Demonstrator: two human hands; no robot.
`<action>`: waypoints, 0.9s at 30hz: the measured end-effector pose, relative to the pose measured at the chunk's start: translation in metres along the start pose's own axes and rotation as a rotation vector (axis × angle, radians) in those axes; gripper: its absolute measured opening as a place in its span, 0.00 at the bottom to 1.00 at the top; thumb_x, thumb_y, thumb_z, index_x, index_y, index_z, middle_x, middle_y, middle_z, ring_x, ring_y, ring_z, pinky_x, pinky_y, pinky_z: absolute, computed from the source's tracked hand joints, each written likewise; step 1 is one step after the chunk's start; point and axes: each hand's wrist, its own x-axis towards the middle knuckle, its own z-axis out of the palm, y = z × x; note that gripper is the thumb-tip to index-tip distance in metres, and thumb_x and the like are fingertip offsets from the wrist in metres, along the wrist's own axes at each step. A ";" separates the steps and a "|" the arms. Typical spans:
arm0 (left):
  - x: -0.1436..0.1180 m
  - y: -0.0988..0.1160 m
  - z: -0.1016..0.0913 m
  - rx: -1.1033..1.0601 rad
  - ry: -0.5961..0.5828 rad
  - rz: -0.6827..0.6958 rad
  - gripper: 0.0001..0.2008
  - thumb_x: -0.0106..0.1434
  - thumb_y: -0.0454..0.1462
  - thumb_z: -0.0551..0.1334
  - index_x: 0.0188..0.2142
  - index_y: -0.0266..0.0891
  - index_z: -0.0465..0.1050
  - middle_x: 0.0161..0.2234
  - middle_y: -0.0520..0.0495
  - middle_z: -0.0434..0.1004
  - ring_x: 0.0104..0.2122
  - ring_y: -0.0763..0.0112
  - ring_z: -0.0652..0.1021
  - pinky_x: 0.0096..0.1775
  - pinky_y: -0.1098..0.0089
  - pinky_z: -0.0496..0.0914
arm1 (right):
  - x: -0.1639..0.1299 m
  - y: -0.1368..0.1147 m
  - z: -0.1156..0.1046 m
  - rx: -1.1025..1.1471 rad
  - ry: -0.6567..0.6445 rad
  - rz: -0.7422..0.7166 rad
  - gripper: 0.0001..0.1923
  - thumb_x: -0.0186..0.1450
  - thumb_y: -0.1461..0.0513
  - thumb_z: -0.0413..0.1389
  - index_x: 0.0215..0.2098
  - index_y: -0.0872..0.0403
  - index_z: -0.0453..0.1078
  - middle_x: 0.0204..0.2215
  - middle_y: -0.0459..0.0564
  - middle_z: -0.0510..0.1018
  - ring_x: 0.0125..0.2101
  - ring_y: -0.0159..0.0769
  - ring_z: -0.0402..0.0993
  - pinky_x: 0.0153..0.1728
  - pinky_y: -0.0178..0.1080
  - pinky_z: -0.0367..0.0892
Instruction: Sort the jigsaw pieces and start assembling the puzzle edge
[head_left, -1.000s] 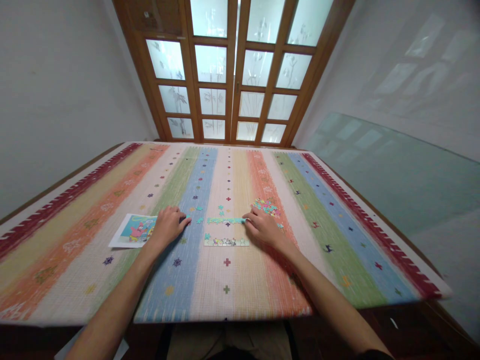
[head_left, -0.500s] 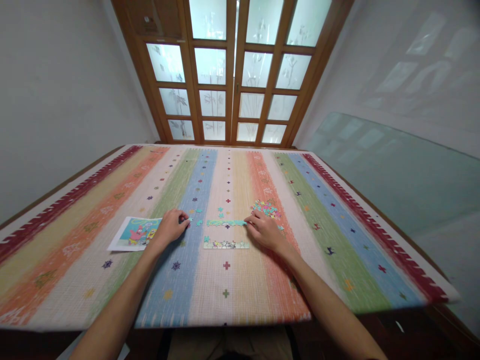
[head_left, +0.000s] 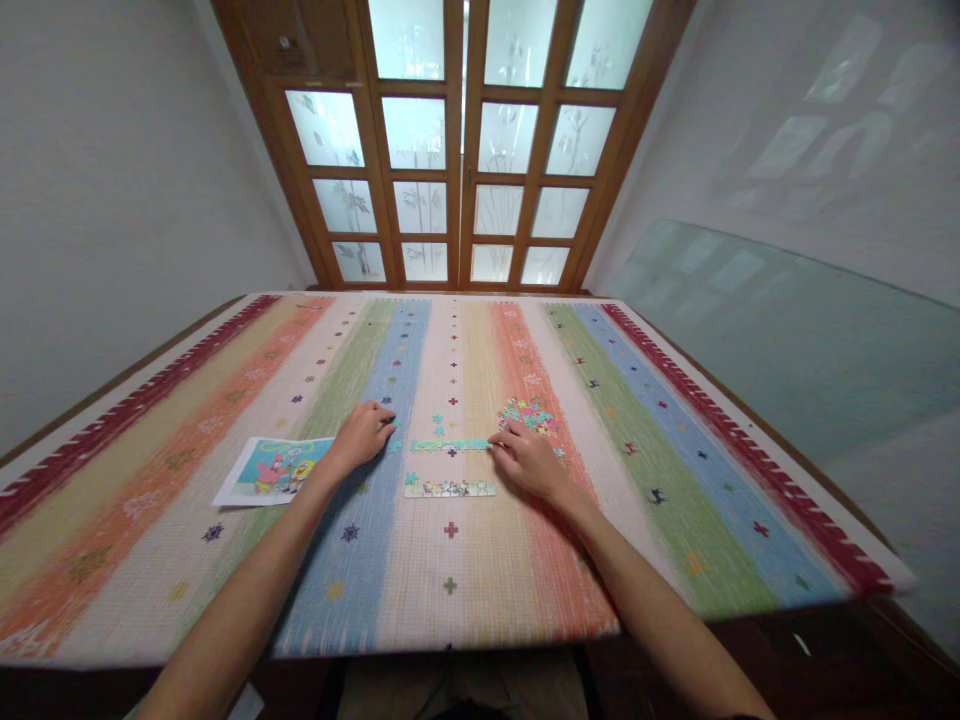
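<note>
My left hand (head_left: 362,434) lies on the blue stripe with its fingers curled, and its fingertips pinch a small teal puzzle piece (head_left: 393,423). My right hand (head_left: 527,459) rests on the cloth, thumb and index finger holding the right end of a joined teal puzzle strip (head_left: 448,445). A second joined strip (head_left: 450,489), pale and multicoloured, lies just below it, between my wrists. A pile of loose puzzle pieces (head_left: 529,413) sits just beyond my right hand. A few single teal pieces (head_left: 437,421) lie above the teal strip.
A printed cartoon reference picture (head_left: 271,470) lies left of my left hand. The striped cloth (head_left: 675,480) covers the whole table. A glass sheet (head_left: 787,340) leans on the right wall, and wooden glazed doors (head_left: 457,150) stand behind the table.
My left hand has moved up and to the right with the small teal piece at its fingertips. My right hand has stayed at the end of the teal strip.
</note>
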 end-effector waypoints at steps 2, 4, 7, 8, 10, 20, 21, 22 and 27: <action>0.003 0.005 -0.002 0.017 -0.019 -0.021 0.11 0.63 0.36 0.60 0.41 0.37 0.81 0.43 0.38 0.77 0.47 0.53 0.77 0.53 0.58 0.69 | 0.000 0.000 0.000 0.010 0.009 0.000 0.09 0.69 0.66 0.55 0.41 0.55 0.78 0.36 0.53 0.77 0.35 0.38 0.72 0.37 0.38 0.64; 0.005 0.008 -0.004 0.000 -0.022 -0.042 0.09 0.62 0.36 0.62 0.37 0.37 0.80 0.43 0.38 0.78 0.48 0.52 0.76 0.54 0.58 0.68 | 0.000 0.000 0.001 0.025 0.019 0.000 0.09 0.68 0.66 0.55 0.41 0.55 0.79 0.36 0.53 0.77 0.35 0.38 0.72 0.37 0.38 0.64; 0.008 0.010 -0.008 -0.078 -0.016 -0.104 0.03 0.58 0.35 0.65 0.30 0.38 0.78 0.39 0.39 0.79 0.46 0.51 0.77 0.51 0.59 0.69 | 0.000 -0.001 0.002 0.075 0.041 -0.002 0.09 0.68 0.66 0.56 0.39 0.55 0.79 0.35 0.53 0.77 0.35 0.39 0.73 0.37 0.39 0.65; 0.008 0.010 -0.009 -0.103 -0.014 -0.123 0.02 0.57 0.34 0.65 0.29 0.38 0.77 0.37 0.40 0.79 0.44 0.52 0.78 0.50 0.60 0.69 | 0.001 -0.002 0.002 0.103 0.055 -0.002 0.08 0.68 0.66 0.56 0.39 0.55 0.79 0.35 0.53 0.77 0.35 0.39 0.73 0.37 0.39 0.65; 0.009 0.009 -0.011 -0.130 -0.014 -0.146 0.02 0.56 0.34 0.66 0.27 0.39 0.76 0.33 0.42 0.80 0.40 0.55 0.79 0.45 0.62 0.70 | 0.002 -0.003 0.002 0.167 0.086 -0.002 0.08 0.67 0.67 0.56 0.38 0.55 0.79 0.34 0.52 0.77 0.35 0.39 0.72 0.38 0.40 0.66; -0.002 0.062 -0.006 -0.909 -0.059 -0.037 0.12 0.52 0.43 0.70 0.31 0.38 0.73 0.29 0.48 0.78 0.30 0.68 0.77 0.36 0.68 0.71 | 0.012 -0.016 0.003 0.624 0.059 0.109 0.08 0.68 0.60 0.57 0.38 0.54 0.78 0.32 0.50 0.80 0.30 0.34 0.71 0.33 0.37 0.66; -0.004 0.071 -0.003 -0.971 -0.077 -0.007 0.14 0.51 0.44 0.71 0.32 0.38 0.73 0.29 0.49 0.77 0.30 0.69 0.77 0.36 0.68 0.71 | 0.013 -0.019 0.002 0.670 0.043 0.119 0.09 0.67 0.58 0.57 0.37 0.54 0.78 0.31 0.50 0.80 0.30 0.34 0.71 0.33 0.37 0.66; -0.006 0.080 0.000 -1.020 -0.099 0.016 0.15 0.51 0.45 0.72 0.32 0.38 0.73 0.29 0.49 0.77 0.30 0.69 0.76 0.36 0.68 0.71 | 0.014 -0.021 0.002 0.716 0.029 0.126 0.10 0.67 0.56 0.57 0.37 0.54 0.78 0.31 0.49 0.80 0.30 0.34 0.71 0.32 0.37 0.66; -0.012 0.107 0.012 -1.171 -0.134 0.027 0.19 0.48 0.46 0.75 0.30 0.37 0.71 0.28 0.51 0.76 0.28 0.73 0.75 0.35 0.69 0.70 | 0.015 -0.027 0.000 0.868 0.030 0.174 0.15 0.65 0.50 0.59 0.31 0.53 0.75 0.28 0.48 0.78 0.28 0.34 0.71 0.31 0.37 0.65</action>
